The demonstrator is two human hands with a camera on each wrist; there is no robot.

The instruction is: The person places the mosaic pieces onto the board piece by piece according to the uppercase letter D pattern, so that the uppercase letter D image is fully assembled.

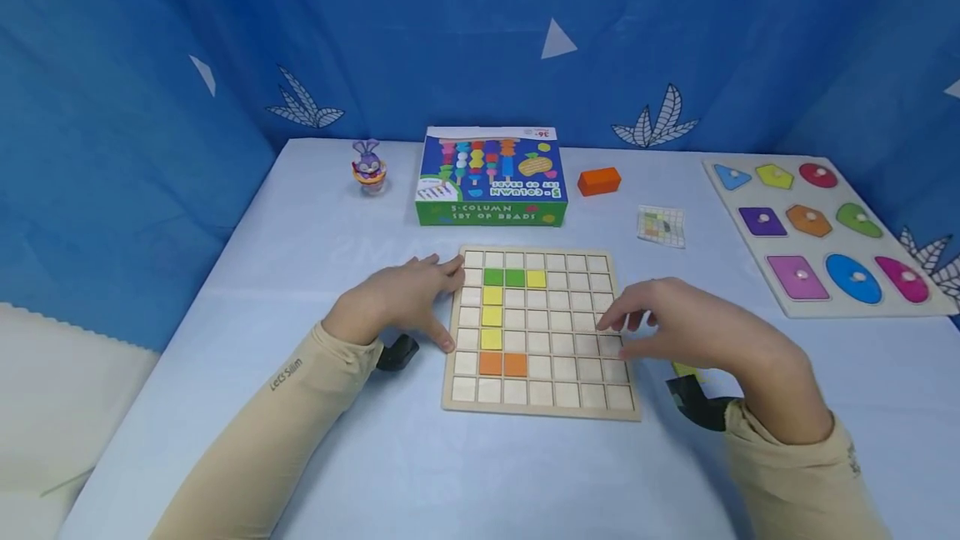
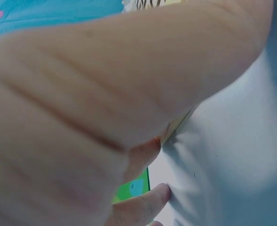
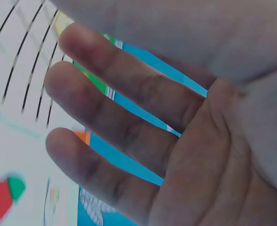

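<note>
A wooden grid board (image 1: 573,391) lies flat on the table. Green tiles (image 1: 514,277), yellow tiles (image 1: 491,317) and orange tiles (image 1: 491,363) fill some of its squares on the left side. My left hand (image 1: 405,298) rests at the board's left edge, its thumb low and its fingers near the top corner. My right hand (image 1: 686,327) hovers over the right edge, fingers loosely bent with nothing seen between them. In the right wrist view three fingers (image 3: 110,110) stretch out, spread apart. A yellow piece (image 1: 686,371) shows partly beneath the right wrist.
Behind the board stand a bead-set box (image 1: 491,177), a purple rabbit figure (image 1: 368,167) and an orange block (image 1: 599,182). A small printed card (image 1: 661,226) lies at the right. Farther right is a shape puzzle (image 1: 817,252) with knobbed pieces.
</note>
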